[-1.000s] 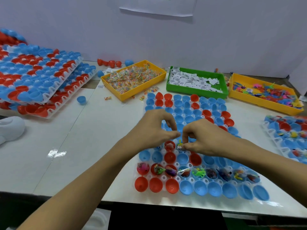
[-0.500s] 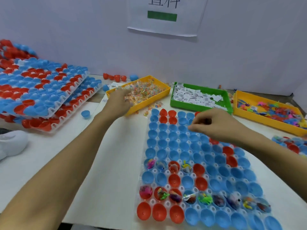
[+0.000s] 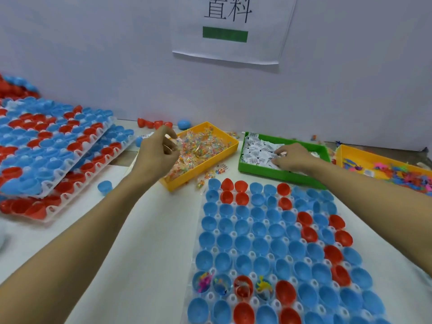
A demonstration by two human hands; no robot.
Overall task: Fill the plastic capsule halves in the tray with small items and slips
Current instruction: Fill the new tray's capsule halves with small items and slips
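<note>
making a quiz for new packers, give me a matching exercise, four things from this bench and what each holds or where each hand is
Things:
1. left hand
2. right hand
3. green bin
4. capsule tray

States:
A. holds white paper slips
B. reaching into the green bin, fingers on the slips
C. holds red and blue halves, mostly empty
D. pinching a clear packet over the left yellow bin

Pairs: 1-D, 2-B, 3-A, 4-C

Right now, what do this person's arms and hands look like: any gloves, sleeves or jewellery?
Both forearms are bare as far as the frame shows; no sleeve is in view. The left hand and right hand wear no gloves. No watch, ring or bracelet shows.
</note>
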